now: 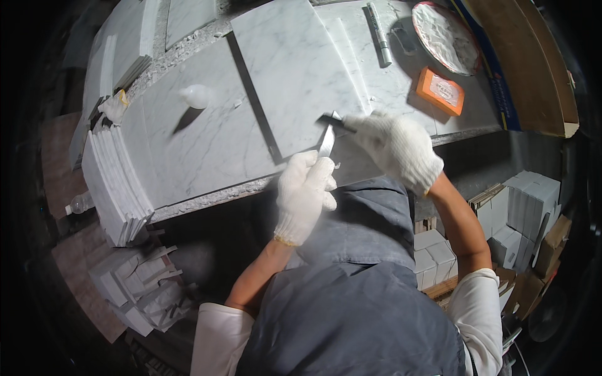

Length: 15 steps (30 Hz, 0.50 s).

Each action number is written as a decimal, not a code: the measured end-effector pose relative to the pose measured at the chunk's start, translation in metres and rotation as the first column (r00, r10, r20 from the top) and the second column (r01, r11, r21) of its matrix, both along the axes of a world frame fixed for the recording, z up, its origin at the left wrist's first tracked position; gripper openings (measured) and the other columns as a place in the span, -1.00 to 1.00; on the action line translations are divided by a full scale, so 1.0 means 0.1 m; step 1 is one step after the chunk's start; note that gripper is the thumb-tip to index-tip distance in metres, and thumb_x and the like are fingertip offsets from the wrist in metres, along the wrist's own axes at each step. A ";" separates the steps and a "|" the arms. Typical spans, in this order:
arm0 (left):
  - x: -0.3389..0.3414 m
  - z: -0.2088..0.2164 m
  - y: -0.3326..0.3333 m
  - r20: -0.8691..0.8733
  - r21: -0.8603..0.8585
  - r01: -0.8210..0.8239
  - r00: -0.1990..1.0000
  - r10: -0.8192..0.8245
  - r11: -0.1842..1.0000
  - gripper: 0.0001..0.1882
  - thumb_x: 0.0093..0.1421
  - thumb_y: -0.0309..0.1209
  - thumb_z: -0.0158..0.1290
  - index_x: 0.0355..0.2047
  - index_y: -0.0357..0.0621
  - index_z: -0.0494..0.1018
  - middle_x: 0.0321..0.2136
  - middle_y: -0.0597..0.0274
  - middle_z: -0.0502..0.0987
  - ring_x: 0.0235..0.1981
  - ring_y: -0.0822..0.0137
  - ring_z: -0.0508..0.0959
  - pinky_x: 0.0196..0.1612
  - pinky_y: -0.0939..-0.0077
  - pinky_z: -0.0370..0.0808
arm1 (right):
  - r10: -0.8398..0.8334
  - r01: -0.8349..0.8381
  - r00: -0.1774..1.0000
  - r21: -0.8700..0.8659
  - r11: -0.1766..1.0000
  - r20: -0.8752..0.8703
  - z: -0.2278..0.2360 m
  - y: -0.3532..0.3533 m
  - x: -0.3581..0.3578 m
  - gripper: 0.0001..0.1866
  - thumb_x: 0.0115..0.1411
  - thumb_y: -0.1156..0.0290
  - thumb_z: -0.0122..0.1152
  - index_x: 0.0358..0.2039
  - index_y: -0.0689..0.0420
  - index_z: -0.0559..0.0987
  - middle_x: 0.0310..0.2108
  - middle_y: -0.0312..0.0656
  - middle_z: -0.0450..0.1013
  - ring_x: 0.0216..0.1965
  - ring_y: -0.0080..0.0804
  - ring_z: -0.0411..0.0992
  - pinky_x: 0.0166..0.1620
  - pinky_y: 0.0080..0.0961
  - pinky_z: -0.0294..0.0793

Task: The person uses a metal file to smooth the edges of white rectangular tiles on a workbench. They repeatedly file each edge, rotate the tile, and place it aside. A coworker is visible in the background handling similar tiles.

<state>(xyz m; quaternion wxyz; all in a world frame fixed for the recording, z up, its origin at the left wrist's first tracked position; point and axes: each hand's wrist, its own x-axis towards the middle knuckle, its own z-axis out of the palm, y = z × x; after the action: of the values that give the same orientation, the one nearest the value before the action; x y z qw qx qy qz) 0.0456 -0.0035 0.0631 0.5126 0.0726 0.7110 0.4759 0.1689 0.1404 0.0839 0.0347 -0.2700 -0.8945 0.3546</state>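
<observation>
My left hand (304, 195), in a white knit glove, is closed around a narrow pale piece, like a blade or thin strip (327, 141), that points up from the fingers. My right hand (406, 150), gloved the same way, grips a small dark flat bar-shaped tool (330, 121). The tool's exact kind does not show. Its dark end lies across the upper end of the pale piece, and I cannot tell whether they touch. Just beyond both hands lies a large grey-veined white marble slab (295, 75), resting at an angle on another slab.
An orange box (441, 91), a marker pen (379, 34) and a round dish of white material (446, 39) sit at the right. A whitish translucent bulb-shaped object (195, 96) stands left. Stacked slabs (116, 182) line the left edge; cardboard (533, 62) borders the right.
</observation>
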 end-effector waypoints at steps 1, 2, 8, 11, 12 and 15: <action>0.00 0.00 0.00 -0.033 0.015 0.007 0.999 -0.007 1.000 -0.71 0.37 -0.35 0.07 -0.07 -0.37 0.43 -0.49 0.18 0.50 -0.68 0.50 0.43 -0.62 0.59 0.40 | 0.102 -0.109 0.989 0.060 0.992 0.110 0.02 -0.02 -0.01 -0.64 0.26 0.44 0.20 0.06 0.00 0.66 -0.30 -0.12 0.61 -0.35 -0.15 0.59 -0.26 -0.29 0.58; 0.00 0.00 0.00 -0.057 -0.008 0.025 0.998 -0.026 1.000 -0.71 0.37 -0.35 0.07 -0.07 -0.37 0.43 -0.49 0.18 0.49 -0.68 0.51 0.43 -0.62 0.60 0.40 | 0.128 -0.131 0.979 0.009 0.991 0.157 0.03 0.00 -0.02 -0.64 0.25 0.43 0.21 0.07 -0.03 0.66 -0.33 -0.13 0.60 -0.37 -0.14 0.58 -0.27 -0.30 0.57; -0.01 0.01 0.01 0.039 0.019 -0.024 0.999 0.023 1.000 -0.69 0.32 -0.33 0.12 -0.10 -0.37 0.43 -0.52 0.21 0.51 -0.72 0.49 0.45 -0.60 0.60 0.38 | -0.114 0.115 0.993 -0.052 0.992 0.028 -0.10 -0.08 0.03 -0.64 0.25 0.46 0.22 0.06 -0.07 0.66 -0.35 -0.08 0.58 -0.36 -0.11 0.56 -0.28 -0.29 0.55; -0.02 -0.01 0.01 0.034 0.017 -0.021 0.999 0.021 1.000 -0.67 0.33 -0.31 0.12 -0.09 -0.38 0.43 -0.52 0.22 0.51 -0.72 0.49 0.46 -0.60 0.61 0.39 | -0.197 0.180 0.973 -0.138 0.974 -0.123 -0.23 -0.18 0.09 -0.65 0.28 0.44 0.23 0.07 -0.05 0.66 -0.35 -0.05 0.57 -0.39 -0.18 0.57 -0.31 -0.34 0.54; -0.01 -0.01 0.01 0.016 0.025 -0.012 1.000 0.011 1.000 -0.67 0.33 -0.31 0.12 -0.09 -0.38 0.43 -0.51 0.22 0.51 -0.72 0.50 0.46 -0.60 0.62 0.39 | -0.257 0.237 0.960 -0.163 0.958 -0.111 -0.28 -0.19 0.09 -0.65 0.28 0.43 0.23 0.07 -0.06 0.66 -0.35 -0.06 0.57 -0.40 -0.19 0.57 -0.32 -0.34 0.54; -0.01 -0.01 0.00 -0.013 0.030 -0.002 1.000 0.003 1.000 -0.66 0.34 -0.30 0.11 -0.08 -0.39 0.43 -0.50 0.23 0.52 -0.71 0.50 0.46 -0.60 0.64 0.39 | -0.285 0.264 0.953 -0.171 0.949 -0.108 -0.30 -0.27 0.08 -0.66 0.29 0.40 0.25 0.08 -0.08 0.66 -0.35 -0.08 0.58 -0.40 -0.20 0.58 -0.32 -0.35 0.55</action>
<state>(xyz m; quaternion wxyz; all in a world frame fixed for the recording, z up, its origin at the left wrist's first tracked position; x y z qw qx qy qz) 0.0444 -0.0034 0.0616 0.5063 0.0825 0.7070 0.4869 0.1764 0.1130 0.0537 0.1216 -0.3699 -0.8137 0.4315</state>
